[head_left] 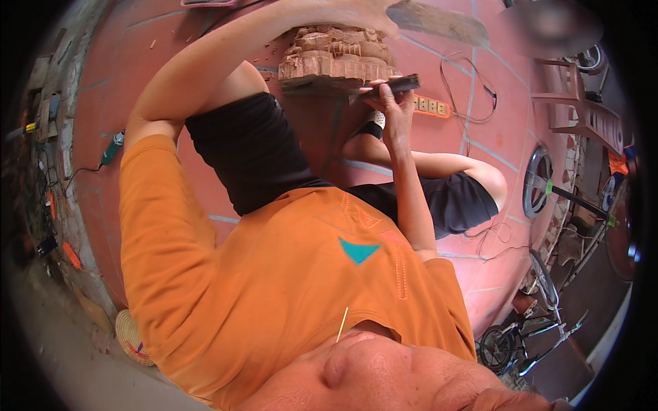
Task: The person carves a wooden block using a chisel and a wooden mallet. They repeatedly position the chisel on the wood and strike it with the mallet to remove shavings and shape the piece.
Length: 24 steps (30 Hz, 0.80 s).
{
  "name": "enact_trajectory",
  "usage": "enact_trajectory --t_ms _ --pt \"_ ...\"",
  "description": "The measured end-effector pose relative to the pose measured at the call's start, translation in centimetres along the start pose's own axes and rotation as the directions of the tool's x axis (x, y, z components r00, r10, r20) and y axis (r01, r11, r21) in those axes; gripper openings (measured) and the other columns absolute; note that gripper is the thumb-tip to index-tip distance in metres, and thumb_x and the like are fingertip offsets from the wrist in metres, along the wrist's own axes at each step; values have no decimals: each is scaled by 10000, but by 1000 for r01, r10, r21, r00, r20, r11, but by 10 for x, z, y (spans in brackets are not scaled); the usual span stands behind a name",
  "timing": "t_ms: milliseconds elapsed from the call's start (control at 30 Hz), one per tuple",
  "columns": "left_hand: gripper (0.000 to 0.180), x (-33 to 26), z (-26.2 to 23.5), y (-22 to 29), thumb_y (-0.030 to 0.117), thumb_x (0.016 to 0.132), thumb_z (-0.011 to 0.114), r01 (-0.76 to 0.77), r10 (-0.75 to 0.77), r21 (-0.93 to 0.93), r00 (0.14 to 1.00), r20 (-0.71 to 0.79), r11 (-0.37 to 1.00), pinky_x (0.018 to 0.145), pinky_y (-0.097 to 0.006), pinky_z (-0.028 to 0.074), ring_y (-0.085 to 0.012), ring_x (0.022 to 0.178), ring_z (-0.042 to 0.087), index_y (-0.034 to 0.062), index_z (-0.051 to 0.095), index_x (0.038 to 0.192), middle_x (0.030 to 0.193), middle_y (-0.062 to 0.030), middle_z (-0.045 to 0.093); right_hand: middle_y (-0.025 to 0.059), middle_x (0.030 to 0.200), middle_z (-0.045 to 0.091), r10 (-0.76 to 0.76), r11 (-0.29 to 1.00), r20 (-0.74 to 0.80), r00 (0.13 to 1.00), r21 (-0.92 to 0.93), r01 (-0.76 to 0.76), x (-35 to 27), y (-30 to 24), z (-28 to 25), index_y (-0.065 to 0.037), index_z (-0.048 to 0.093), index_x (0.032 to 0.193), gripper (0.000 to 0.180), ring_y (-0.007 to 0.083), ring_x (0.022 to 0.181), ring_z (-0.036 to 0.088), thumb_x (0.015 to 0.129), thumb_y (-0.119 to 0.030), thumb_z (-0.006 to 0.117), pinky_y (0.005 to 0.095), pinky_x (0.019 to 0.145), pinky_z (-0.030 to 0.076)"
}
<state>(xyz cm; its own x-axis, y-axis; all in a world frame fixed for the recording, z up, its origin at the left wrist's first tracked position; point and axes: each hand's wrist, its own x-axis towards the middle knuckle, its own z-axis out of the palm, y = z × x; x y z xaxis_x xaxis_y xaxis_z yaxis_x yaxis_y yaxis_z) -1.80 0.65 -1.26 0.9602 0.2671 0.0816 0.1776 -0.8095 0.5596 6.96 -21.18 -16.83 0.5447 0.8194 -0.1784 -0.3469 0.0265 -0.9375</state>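
A carved wooden block (336, 58) with stepped, rounded relief stands on the floor in front of me. My left arm reaches over the top of it. At the upper edge my left hand (373, 15) is closed at the near end of a flat, greyish-brown piece of wood (442, 26); its fingers are partly cut off by the picture's edge. Beside the carving's lower right corner, my right hand (392, 106) pinches a short dark bar (403, 84), thumb on top and fingers beneath. Whether the bar touches the carving, I cannot tell.
An orange power strip (432, 106) lies just right of my right hand, near a looped cable (495, 96). A green power tool (112, 147) rests at the left. At right stand a plastic chair (582, 113), a round black base with a pole (538, 181), and a bicycle (524, 342).
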Motion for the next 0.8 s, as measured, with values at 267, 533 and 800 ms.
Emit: enact_trajectory --t_ms 267,533,800 --pt "640 -39 -28 -6 351 746 746 70 -63 34 980 -187 997 876 -438 516 -381 1016 648 -45 577 1220 1071 -279 657 137 1123 605 -208 975 -245 947 29 222 41 7 -18 -31 413 1224 301 260 1043 665 983 -34 594 380 807 626" --pt "578 -83 -46 -2 324 769 749 103 -114 -55 959 -258 993 828 -405 507 -334 952 632 -31 578 1192 1023 -234 647 159 1025 641 -152 988 -136 979 -31 149 -1 -9 -18 -6 484 1153 248 295 846 727 975 -96 631 347 678 638" --pt "517 -161 -62 13 296 792 752 229 -349 -349 876 -335 909 780 -372 498 -287 887 616 -18 579 1164 975 -189 636 159 1000 677 -190 973 34 981 -129 193 30 -59 37 22 553 1114 337 259 763 737 920 -191 726 284 573 585"
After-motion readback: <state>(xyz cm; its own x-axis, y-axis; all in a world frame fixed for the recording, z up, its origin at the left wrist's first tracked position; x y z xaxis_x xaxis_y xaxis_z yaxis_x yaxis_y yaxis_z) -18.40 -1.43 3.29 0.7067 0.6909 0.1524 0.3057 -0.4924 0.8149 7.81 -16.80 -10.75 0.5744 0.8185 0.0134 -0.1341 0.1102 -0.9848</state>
